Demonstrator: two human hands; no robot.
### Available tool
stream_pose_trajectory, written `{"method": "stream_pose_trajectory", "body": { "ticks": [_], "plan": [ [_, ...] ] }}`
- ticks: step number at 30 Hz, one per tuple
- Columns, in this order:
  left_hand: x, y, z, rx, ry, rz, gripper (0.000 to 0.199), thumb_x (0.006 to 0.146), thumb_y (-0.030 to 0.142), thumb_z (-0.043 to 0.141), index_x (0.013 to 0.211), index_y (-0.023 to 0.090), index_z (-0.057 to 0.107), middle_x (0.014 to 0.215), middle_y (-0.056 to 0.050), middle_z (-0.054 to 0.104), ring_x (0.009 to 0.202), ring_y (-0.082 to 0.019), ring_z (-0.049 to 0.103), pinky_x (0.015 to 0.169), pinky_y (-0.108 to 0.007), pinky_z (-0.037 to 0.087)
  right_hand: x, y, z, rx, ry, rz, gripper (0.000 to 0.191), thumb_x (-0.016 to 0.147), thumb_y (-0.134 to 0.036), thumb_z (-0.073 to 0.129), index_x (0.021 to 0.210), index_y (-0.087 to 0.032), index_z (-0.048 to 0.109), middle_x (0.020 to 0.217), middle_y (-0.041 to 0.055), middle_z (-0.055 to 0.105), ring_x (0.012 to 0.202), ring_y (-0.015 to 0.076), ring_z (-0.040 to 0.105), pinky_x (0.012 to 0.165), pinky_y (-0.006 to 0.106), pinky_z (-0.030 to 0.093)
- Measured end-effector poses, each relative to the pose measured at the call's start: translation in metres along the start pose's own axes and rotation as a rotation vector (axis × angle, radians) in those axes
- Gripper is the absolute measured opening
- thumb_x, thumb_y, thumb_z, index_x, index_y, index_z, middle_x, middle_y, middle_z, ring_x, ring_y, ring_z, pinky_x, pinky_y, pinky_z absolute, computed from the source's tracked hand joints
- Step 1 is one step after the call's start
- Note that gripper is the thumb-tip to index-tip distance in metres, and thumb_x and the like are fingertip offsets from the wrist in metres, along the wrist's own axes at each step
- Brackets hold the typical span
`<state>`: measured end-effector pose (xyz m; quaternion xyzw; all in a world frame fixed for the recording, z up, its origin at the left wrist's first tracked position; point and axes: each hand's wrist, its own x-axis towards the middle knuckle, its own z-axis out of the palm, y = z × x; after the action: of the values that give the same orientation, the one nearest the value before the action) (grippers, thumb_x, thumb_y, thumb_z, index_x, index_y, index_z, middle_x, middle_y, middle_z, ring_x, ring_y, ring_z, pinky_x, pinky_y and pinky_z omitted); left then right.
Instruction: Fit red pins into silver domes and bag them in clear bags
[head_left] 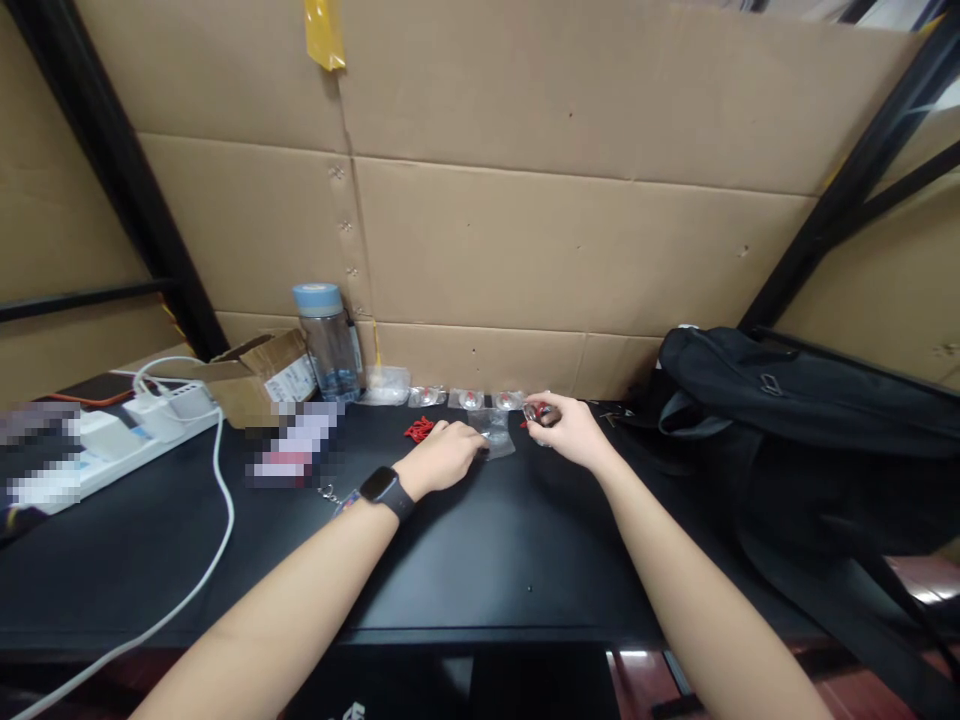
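Observation:
My left hand (448,455), with a black watch on its wrist, has its fingers closed at the near left edge of a clear plastic bag (496,432) on the black tabletop. A bunch of red cord pieces (418,430) lies just behind that hand. To the right, my right hand (568,430) pinches a small round item with red on it (537,410), partly hidden by the fingers. Behind the hands is a row of small clear packets with red marks: a left packet (428,396), a middle packet (470,399) and a right packet (508,400).
A blue-lidded bottle (326,345), an open cardboard box (259,385) and a power strip (112,450) with a white cable (225,520) stand left. A keyring (328,493) lies by my left wrist. A black bag (810,430) fills the right. Cardboard (525,250) walls the back.

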<state>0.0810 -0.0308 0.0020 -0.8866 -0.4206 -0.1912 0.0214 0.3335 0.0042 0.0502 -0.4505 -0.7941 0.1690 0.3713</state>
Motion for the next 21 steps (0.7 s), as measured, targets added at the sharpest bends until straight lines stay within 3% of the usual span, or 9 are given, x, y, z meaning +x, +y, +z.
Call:
{"method": "stream_pose_trajectory", "body": {
  "ticks": [4,8,15,21],
  "plan": [
    [-0.001,0.014,0.0,0.029,0.039,0.054,0.024,0.096,0.023,0.047,0.104,0.024,0.07,0.103,-0.009,0.068,0.107,-0.025,0.06,0.094,-0.039,0.039,-0.006,-0.004,-0.007,-0.099,-0.179,-0.052,0.038,0.068,-0.028,0.069,0.105,-0.021,0.071,0.078,-0.0011,0.071,0.06,0.013,0.061,0.065,0.025,0.049],
    [-0.001,0.016,0.004,-0.074,0.001,0.096,0.03,0.099,0.024,0.044,0.117,0.03,0.067,0.109,-0.005,0.066,0.102,-0.02,0.063,0.094,-0.035,0.041,-0.01,-0.003,-0.007,-0.146,-0.298,-0.056,0.047,0.066,-0.026,0.072,0.113,-0.024,0.067,0.081,-0.001,0.071,0.06,0.0131,0.061,0.063,0.024,0.047],
    [-0.004,0.016,0.003,-0.104,-0.066,0.107,0.04,0.098,0.02,0.045,0.128,0.039,0.063,0.139,-0.003,0.058,0.126,-0.022,0.056,0.1,-0.038,0.041,-0.011,0.004,0.009,-0.318,-0.313,-0.068,0.034,0.067,-0.029,0.075,0.1,-0.027,0.069,0.085,-0.0005,0.073,0.068,0.0161,0.065,0.062,0.024,0.044],
    [-0.004,0.014,0.003,-0.122,-0.113,0.091,0.042,0.099,0.023,0.046,0.132,0.044,0.061,0.146,-0.004,0.054,0.134,-0.025,0.051,0.105,-0.045,0.04,-0.01,0.006,0.02,-0.343,-0.333,-0.034,0.034,0.068,-0.035,0.079,0.099,-0.028,0.068,0.087,-0.0006,0.073,0.074,0.0168,0.066,0.061,0.023,0.041]
  ]
}}
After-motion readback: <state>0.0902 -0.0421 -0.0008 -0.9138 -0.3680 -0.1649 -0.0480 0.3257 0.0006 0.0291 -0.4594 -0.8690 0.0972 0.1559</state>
